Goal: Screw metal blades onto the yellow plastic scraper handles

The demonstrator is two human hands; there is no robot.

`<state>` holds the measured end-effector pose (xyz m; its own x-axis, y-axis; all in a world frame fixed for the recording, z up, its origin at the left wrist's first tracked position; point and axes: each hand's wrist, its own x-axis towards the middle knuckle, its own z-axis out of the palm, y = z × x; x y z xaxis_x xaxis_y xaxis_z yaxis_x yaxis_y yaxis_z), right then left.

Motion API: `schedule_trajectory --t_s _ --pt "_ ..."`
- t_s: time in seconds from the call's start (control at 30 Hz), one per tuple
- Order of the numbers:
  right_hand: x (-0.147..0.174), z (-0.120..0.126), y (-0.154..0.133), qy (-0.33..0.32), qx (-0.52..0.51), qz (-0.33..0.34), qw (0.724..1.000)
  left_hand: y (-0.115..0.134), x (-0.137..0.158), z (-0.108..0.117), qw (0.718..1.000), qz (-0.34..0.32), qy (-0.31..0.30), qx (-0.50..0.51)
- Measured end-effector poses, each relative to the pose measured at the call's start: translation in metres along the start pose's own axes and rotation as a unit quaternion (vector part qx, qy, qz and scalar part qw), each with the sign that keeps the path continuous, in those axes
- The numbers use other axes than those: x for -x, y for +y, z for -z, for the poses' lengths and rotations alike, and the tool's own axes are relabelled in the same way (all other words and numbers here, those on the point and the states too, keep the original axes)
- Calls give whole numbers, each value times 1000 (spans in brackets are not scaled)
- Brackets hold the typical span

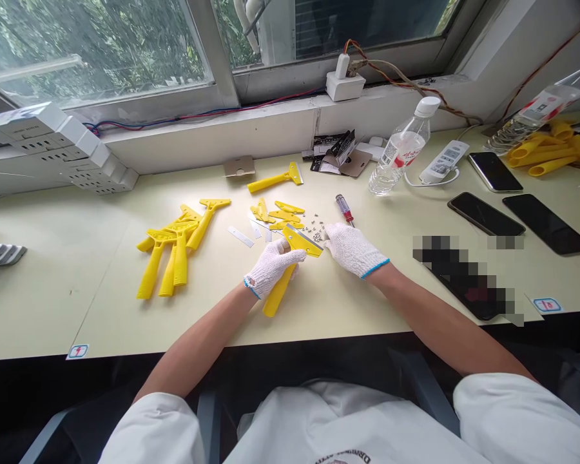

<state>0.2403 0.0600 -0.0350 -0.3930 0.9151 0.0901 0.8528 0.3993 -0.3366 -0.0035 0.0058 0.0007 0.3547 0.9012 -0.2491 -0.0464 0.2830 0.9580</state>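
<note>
My left hand, in a white knit glove, is closed around a yellow scraper with a blade along its head. Close to the right end of that head is my gloved right hand, fingers bunched together over the small screws; whether a screw is between the fingertips is hidden. Beyond the right hand lies a screwdriver with a clear and red handle. Several yellow cover plates and thin blades are spread just past the held scraper.
Yellow scraper handles are piled on the left, and another scraper lies farther back. A water bottle, a power strip and phones occupy the right. White boxes stack at the back left.
</note>
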Motion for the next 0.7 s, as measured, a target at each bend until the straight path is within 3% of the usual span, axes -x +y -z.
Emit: schedule_trajectory --t_s 0.53,0.7 --pt "4 -2 -8 74 -69 60 993 1 1 3 1000 16 7 10" --pt "6 10 -15 208 -152 150 955 -1 1 2 1000 21 20 1"
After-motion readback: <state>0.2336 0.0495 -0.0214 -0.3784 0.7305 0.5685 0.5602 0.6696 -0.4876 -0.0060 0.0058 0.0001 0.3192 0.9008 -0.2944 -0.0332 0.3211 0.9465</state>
